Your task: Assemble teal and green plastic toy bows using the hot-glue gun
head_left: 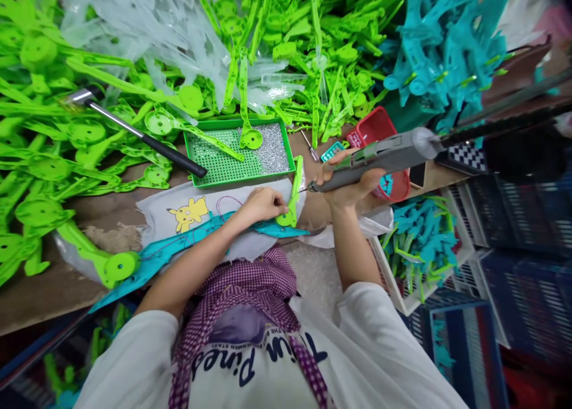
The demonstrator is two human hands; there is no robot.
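Note:
My right hand (351,185) is wrapped around a grey electric screwdriver (379,158), held nearly level with its tip pointing left. The bit meets or nearly meets a narrow lime-green plastic part (292,197). My left hand (263,205) is closed, its fingertips at the round lower end of that part; the exact grip is partly hidden. Beneath both lies a long turquoise plastic piece (170,248), stretched across a pale cloth (152,201) with a yellow cartoon figure. A thin dark red cord (222,199) loops over the cloth.
A green tray (210,181) of small metal fasteners stands behind the cloth. A hammer (147,138) lies on piled lime-green parts (49,167), its handle reaching the tray. Red baskets (395,188), turquoise parts (447,45) and a filled white crate (404,304) are at right.

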